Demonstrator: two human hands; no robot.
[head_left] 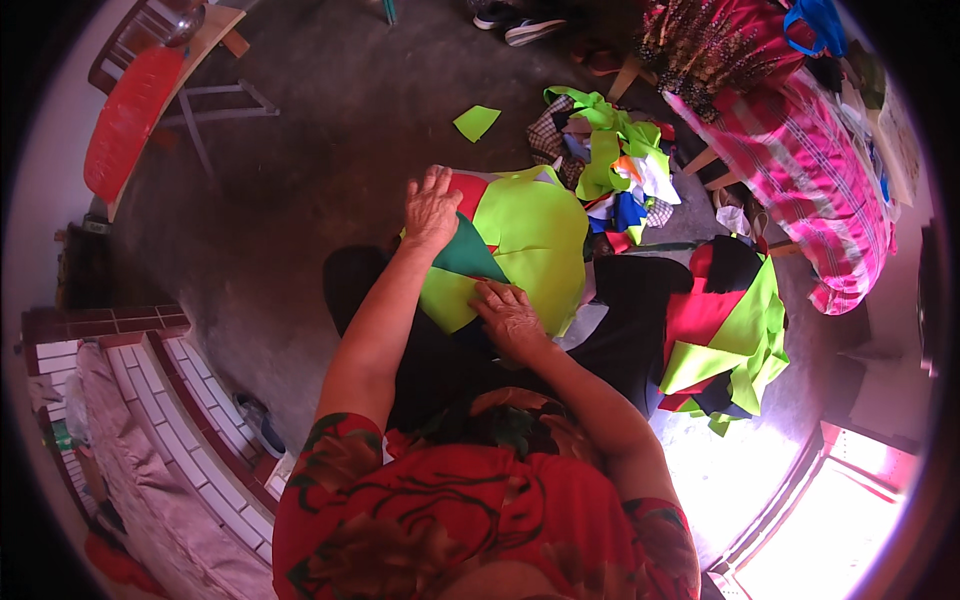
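Right hand: one, fingers curled, pressing down on the lime fabric across the lap; not clearly pinching it. Left hand: one, flat and spread open on the fabric's far edge. Fabric: thin, soft, light, likely to slide and wrinkle; best taken at an edge or corner. One green triangle lies between the hands. Cut stack: one, right. Scrap heap: one, beyond. Loose lime scrap: one, on the floor.
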